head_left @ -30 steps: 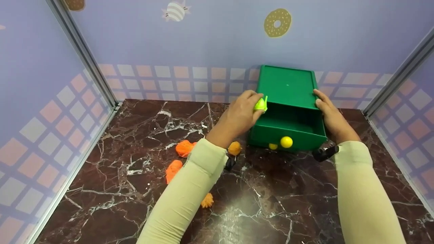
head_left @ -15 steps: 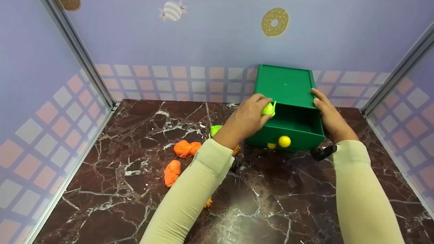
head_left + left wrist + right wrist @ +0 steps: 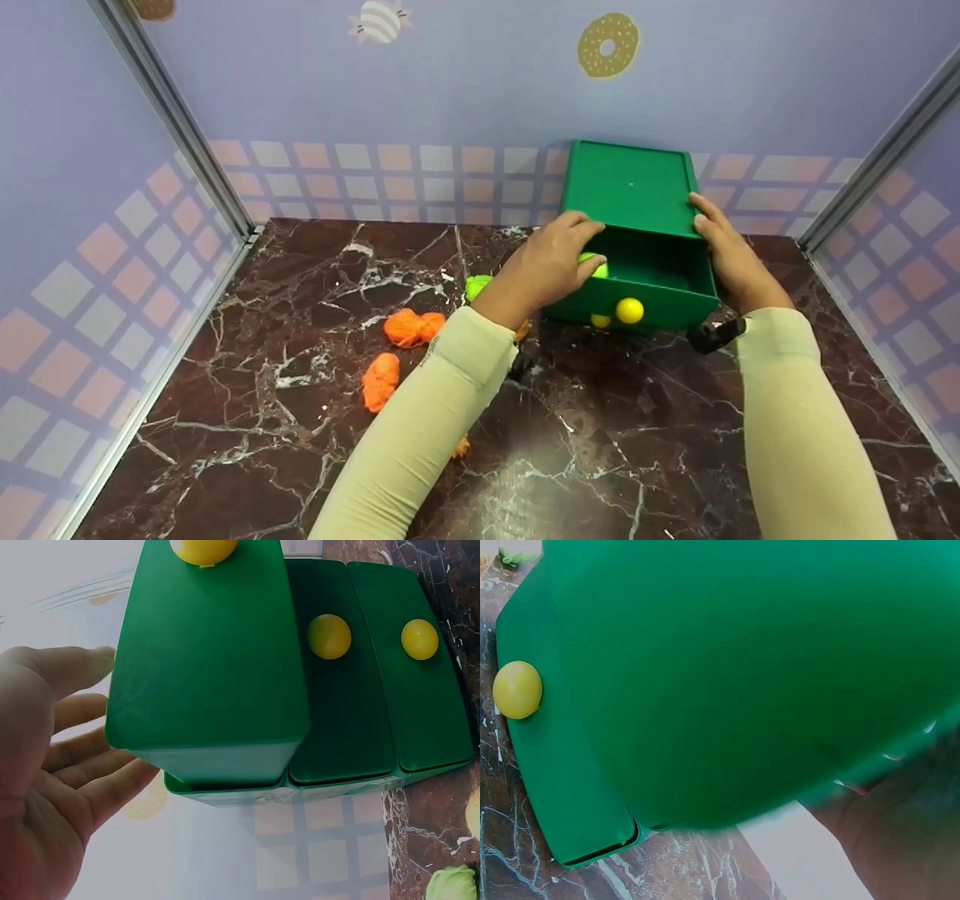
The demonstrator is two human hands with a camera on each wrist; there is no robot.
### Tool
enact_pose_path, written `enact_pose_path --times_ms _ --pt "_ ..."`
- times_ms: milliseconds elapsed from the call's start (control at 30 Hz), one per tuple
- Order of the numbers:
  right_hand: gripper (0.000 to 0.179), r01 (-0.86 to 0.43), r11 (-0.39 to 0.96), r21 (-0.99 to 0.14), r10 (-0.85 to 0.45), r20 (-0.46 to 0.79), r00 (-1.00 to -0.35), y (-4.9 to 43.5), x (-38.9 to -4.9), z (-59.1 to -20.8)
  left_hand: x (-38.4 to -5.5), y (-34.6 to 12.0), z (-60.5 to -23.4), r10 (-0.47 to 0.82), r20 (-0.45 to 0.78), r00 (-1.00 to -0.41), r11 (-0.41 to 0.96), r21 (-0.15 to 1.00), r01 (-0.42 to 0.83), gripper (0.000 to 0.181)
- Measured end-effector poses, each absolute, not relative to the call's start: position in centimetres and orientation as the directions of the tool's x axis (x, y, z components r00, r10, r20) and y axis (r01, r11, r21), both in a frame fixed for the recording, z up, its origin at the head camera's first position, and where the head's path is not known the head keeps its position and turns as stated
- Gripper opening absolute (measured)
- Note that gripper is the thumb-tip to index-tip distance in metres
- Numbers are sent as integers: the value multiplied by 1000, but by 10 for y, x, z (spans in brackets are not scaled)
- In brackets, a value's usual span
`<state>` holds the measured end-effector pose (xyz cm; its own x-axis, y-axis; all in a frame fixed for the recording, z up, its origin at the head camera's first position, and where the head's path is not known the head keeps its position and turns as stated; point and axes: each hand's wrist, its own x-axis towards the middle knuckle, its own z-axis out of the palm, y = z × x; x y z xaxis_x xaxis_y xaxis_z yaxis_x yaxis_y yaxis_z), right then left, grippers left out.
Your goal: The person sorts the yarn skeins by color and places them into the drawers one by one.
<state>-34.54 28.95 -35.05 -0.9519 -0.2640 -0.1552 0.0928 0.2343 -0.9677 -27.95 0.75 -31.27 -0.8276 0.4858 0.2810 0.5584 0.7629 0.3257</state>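
A green drawer unit [image 3: 630, 180] stands against the back wall, its top drawer [image 3: 660, 304] pulled out. Yellow round knobs [image 3: 330, 636] mark its drawers. My left hand [image 3: 544, 262] is over the drawer's left side. In the left wrist view its fingers are spread apart, with nothing seen between them. Just past the thumb, inside the drawer, a small bright yellow-green item [image 3: 598, 266] shows, partly hidden by the hand. My right hand [image 3: 735, 259] rests against the unit's right side, fingertips at the top edge; the drawer hides much of it in the right wrist view.
Two bundles of orange yarn [image 3: 412, 328] lie on the dark marbled table [image 3: 247, 450], left of my left forearm. A bright green bundle [image 3: 478, 287] and a partly covered orange-yellow tuft [image 3: 460, 448] lie beside that arm. Patterned walls [image 3: 450, 90] enclose the back and sides.
My left hand has moved right over the open drawer and let go of the yellow-green item, which is now lower, inside the drawer. My right hand has stayed on the unit.
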Motion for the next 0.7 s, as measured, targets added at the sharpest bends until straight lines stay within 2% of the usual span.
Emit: enact_pose_path --times_ms 200,400,567,700 --pt "55 91 241 -966 -273 -158 -949 285 -337 -343 -280 1 -313 486 311 -817 749 335 572 44" --pt "54 94 237 -967 -262 -157 -952 290 -346 -353 -282 -4 -313 474 347 -809 732 355 581 41" --pt "52 84 236 -968 -259 -146 -955 294 -352 -360 -282 -9 -313 451 355 -819 737 368 566 40" --pt "54 85 229 -970 -264 -145 -954 288 -343 -350 -284 -14 -313 425 352 -834 750 379 542 40"
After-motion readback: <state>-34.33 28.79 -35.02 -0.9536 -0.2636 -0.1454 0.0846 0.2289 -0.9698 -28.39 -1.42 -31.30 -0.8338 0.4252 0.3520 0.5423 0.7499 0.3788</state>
